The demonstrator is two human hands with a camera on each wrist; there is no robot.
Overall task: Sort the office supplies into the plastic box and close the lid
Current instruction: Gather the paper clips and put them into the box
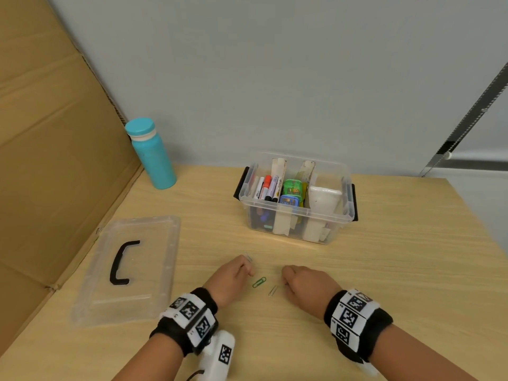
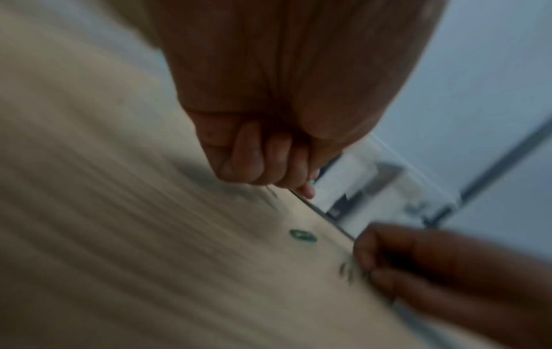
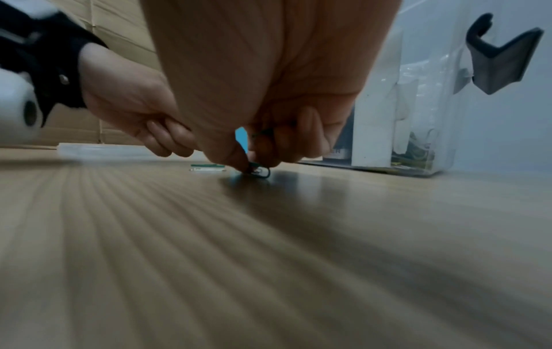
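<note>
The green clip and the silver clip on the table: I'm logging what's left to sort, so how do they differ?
The green clip is coloured and looks larger; the silver clip is bare metal, thinner and fainter against the wood. The green clip lies free between the hands; the silver clip lies right beside the right hand. Both lie flat on the table, outside the box.

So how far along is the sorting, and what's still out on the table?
Done: markers and other supplies already sit in the plastic box. In hand: the right hand pinches a paperclip off the table; the left hand is curled nearby. Left: the green paperclip, a silver one, then the lid.
</note>
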